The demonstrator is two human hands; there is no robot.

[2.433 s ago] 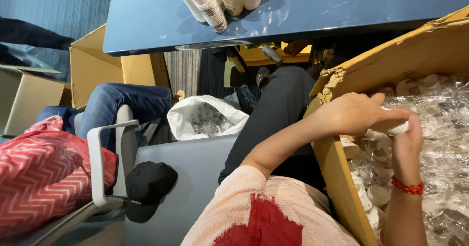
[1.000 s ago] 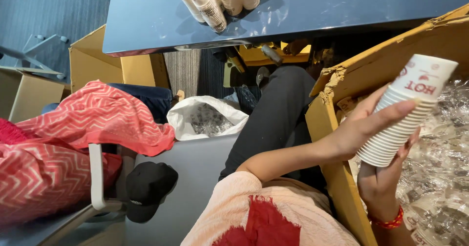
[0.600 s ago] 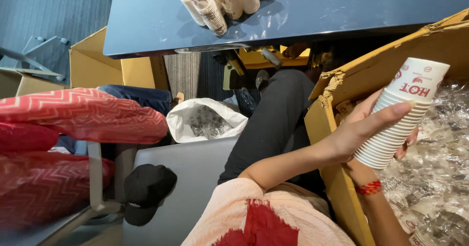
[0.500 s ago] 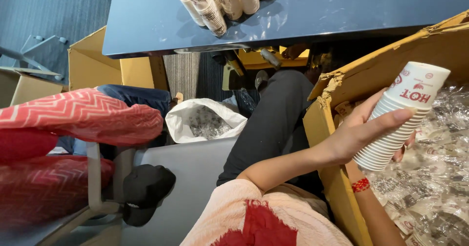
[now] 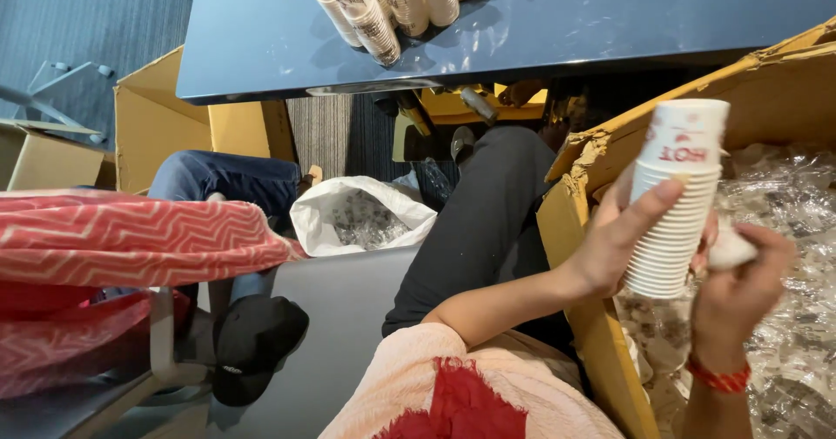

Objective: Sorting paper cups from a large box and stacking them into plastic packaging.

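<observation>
So, the stack of white paper cups [image 5: 677, 208] is held upright over the open cardboard box [image 5: 582, 230], just above the clear crinkly plastic wrap [image 5: 784, 204] that fills the box; the left hand [image 5: 614, 243] has its grip wrapped around the lower half of the stack, fingers on the near side; the right hand [image 5: 740, 282] sits just beside the stack on the other side, its grip closed on a small scrunched white piece [image 5: 727, 249] that I can't make out properly, with a red band [image 5: 718, 378] on that wrist; further out there's a dark blue counter [image 5: 522, 21] with more cup stacks [image 5: 383, 3] lying on it, a white bag [image 5: 361, 217] on the floor, and somebody else's red zigzag sleeve [image 5: 131, 239] off to the left.
</observation>
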